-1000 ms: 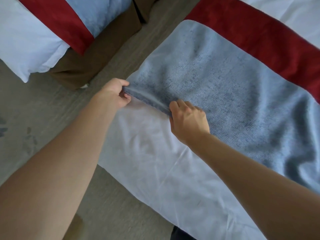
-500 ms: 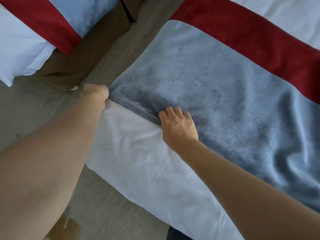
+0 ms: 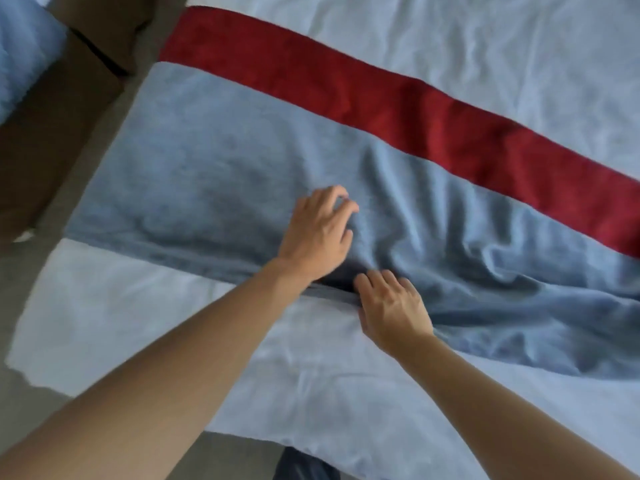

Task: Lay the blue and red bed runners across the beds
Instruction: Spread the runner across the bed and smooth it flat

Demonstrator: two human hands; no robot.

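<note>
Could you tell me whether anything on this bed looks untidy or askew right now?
Yes: the blue runner lies smooth on the left but bunches into wrinkles right of the hands, around.

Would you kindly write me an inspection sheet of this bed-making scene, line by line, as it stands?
Surface: white bed sheet, lightly creased, runner lying across it.
Job's things: blue runner panel smooth on the left, bunched into folds on the right; red runner band lies flat along its far edge.
Clutter: nothing seen.
Grippers: left hand rests on the blue panel, fingers loosely bent, holding nothing; right hand grips the panel's near edge.
Cables: nothing seen.
Surroundings: grey floor beside the bed; second bed at upper left showing blue fabric over a brown base; a dark item at the bottom edge, too little showing to identify.
</note>
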